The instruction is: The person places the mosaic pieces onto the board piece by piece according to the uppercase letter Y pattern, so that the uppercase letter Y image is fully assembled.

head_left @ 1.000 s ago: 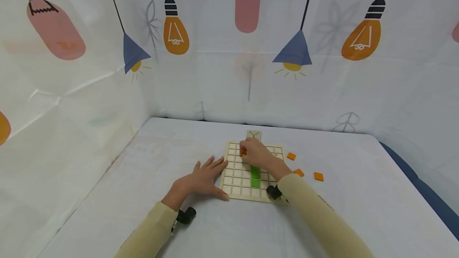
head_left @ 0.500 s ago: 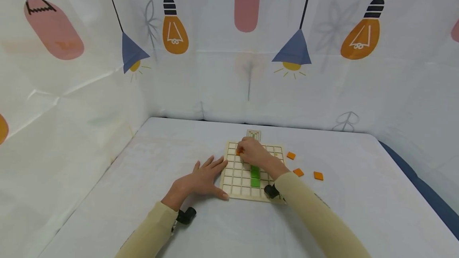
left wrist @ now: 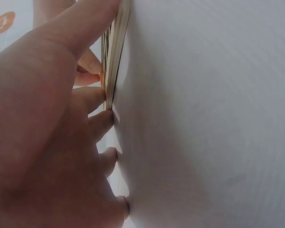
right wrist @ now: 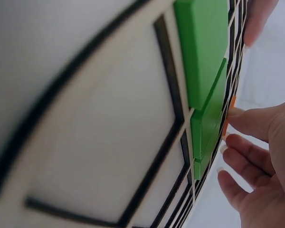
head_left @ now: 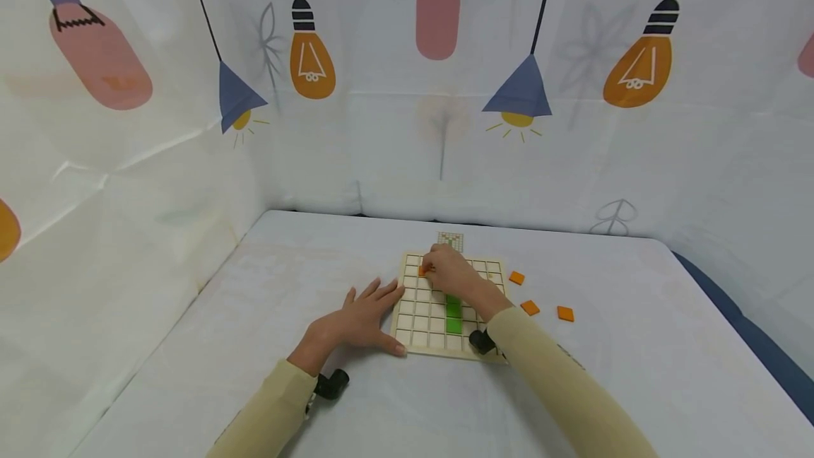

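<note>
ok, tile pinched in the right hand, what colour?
Orange tile; it shows best in the head view.

The person wears long sleeves of a pale, sandy yellow, plain and matte, reaching down to the wrists. The left sleeve (head_left: 263,412) and the right sleeve (head_left: 566,380) share the same colour, each with a thin, broken dark line along part of its outer edge. At the left wrist sits a small black device (head_left: 333,384), chunky and rounded, with a bit of something greyish beside it; a similar black unit (head_left: 483,341) shows at the right cuff. The left hand (head_left: 362,318) and right hand (head_left: 454,274) are bare, with fingernails visible
</note>
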`<action>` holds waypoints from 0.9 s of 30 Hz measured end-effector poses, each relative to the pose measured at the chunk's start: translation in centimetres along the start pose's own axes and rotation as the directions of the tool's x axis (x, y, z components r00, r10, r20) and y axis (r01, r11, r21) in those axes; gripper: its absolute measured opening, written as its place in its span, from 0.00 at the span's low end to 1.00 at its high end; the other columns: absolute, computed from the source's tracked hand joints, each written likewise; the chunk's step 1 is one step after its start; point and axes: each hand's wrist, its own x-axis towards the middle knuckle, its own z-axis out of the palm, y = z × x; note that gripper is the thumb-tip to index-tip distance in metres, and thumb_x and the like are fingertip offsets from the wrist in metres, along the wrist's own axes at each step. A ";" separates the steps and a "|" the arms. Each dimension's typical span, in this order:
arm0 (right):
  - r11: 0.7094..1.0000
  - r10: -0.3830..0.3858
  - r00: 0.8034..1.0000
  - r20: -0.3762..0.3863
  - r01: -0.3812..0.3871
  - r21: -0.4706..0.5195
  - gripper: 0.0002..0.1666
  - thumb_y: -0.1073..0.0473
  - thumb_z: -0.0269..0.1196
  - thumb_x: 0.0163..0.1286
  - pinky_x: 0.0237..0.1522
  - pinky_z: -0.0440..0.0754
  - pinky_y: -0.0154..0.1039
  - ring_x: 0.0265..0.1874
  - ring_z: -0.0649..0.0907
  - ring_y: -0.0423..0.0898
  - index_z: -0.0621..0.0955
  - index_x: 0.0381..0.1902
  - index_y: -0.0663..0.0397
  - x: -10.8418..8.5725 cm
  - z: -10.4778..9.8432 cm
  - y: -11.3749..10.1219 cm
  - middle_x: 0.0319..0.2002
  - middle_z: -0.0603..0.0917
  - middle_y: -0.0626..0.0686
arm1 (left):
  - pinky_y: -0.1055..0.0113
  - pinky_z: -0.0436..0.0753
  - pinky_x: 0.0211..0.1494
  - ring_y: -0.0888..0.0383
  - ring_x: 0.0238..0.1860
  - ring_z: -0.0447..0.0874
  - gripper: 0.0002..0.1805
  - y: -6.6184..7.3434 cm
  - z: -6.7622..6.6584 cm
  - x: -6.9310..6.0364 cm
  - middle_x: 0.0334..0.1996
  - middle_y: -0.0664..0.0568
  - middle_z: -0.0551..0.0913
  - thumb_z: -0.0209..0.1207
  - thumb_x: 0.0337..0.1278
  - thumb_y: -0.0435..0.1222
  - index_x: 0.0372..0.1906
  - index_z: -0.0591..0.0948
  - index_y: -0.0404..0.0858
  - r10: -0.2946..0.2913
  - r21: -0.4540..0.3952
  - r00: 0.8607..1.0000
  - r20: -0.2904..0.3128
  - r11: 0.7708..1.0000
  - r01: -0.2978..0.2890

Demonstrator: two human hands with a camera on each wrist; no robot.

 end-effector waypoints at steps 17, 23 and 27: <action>0.997 -0.058 0.998 0.018 0.059 -0.039 0.14 0.71 0.59 0.68 0.48 0.83 0.43 0.44 0.83 0.49 0.89 0.42 0.55 -0.8 -0.4 0.4 0.41 0.85 0.53 | 0.30 0.42 0.75 0.45 0.82 0.37 0.63 0.3 -0.2 -0.1 0.81 0.56 0.48 0.69 0.42 0.67 0.81 0.51 0.50 -0.007 -0.002 1.000 0.005 1.000 0.007; 0.999 -0.050 0.998 0.033 0.051 -0.020 0.12 0.68 0.61 0.68 0.52 0.81 0.44 0.46 0.82 0.48 0.89 0.43 0.54 -1.6 -0.5 0.5 0.43 0.85 0.52 | 0.30 0.41 0.75 0.45 0.82 0.37 0.63 0.2 -0.1 -0.1 0.81 0.56 0.48 0.69 0.42 0.67 0.80 0.51 0.51 -0.006 -0.007 1.000 0.002 1.000 0.006; 0.998 -0.057 0.997 0.050 0.057 -0.013 0.11 0.66 0.61 0.70 0.49 0.80 0.43 0.42 0.79 0.45 0.89 0.43 0.53 -2.2 -1.0 0.6 0.41 0.83 0.50 | 0.30 0.41 0.75 0.45 0.82 0.37 0.63 0.2 -0.1 0.0 0.81 0.57 0.48 0.69 0.41 0.67 0.80 0.51 0.51 -0.005 -0.005 1.000 0.002 1.000 0.005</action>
